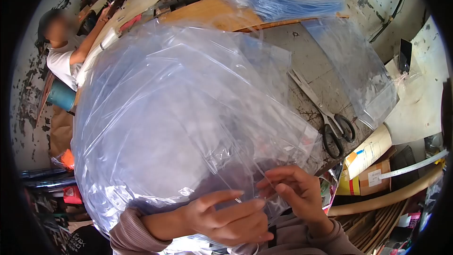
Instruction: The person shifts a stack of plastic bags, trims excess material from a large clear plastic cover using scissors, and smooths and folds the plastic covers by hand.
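Note:
A large heap of clear plastic sheets (155,99) bulges up in front of me, layered and creased with bright reflections. My left hand (226,219) reaches across its near edge, fingers stretched and apart, the fingertips close to the film. Just right of it, my right hand (299,193) has its fingers curled at a loose edge of the plastic; the exact contact is hard to make out through the transparent film. A pair of scissors (325,113) with black handles lies on the worktable (337,87), right of the heap, blades pointing away.
Stacked bluish plastic sheets (292,0) sit at the back, and another clear piece (361,75) lies at the right. A phone (404,55) leans at far right. Below are a cardboard box (375,177) and a long tube (391,200). Another person (66,56) works at far left.

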The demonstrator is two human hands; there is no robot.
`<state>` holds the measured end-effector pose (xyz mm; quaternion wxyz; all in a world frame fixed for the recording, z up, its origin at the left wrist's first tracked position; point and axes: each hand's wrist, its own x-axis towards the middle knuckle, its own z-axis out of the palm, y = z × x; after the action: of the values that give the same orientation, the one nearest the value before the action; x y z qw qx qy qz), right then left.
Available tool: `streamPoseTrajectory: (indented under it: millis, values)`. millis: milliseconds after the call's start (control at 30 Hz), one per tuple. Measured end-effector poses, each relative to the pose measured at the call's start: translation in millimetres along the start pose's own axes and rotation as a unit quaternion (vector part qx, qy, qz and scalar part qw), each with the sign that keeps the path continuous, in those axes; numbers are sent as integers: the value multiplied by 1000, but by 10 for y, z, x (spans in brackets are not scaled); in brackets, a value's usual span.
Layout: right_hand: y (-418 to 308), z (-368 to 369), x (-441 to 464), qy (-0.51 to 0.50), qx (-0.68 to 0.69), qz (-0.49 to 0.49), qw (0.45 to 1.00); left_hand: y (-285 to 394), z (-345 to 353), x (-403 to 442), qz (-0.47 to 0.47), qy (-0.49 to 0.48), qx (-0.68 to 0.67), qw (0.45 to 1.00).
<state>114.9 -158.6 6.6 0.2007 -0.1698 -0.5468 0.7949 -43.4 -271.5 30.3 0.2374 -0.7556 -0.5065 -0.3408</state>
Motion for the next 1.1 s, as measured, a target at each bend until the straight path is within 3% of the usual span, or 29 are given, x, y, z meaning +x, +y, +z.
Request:
streamPoseTrajectory:
  millis: [167, 233, 433, 533, 600, 1067, 1100]
  values:
    - [2, -97, 54, -42, 19, -7, 999, -14, -83, 73, 14, -140, -15, 990]
    - [-18, -114, 64, -60, 19, 3, 998, 6, -53, 57, 8, -92, 6, 996]
    - [-34, -122, 86, -89, -15, -10, 996, 9, -53, 43, 16, -67, 21, 997]
    - [-12, -142, 106, -92, -44, -50, 994, 15, -58, 55, 20, -67, 27, 997]
    - [40, -174, 122, -98, -138, -146, 975, 8, -61, 58, 20, -69, 26, 997]
    - [73, -144, 67, -124, -65, -88, 986, 42, -51, -4, 25, -96, 18, 995]
    - [51, -105, 66, -130, -66, -89, 985, 42, -27, -35, 41, -45, 8, 998]
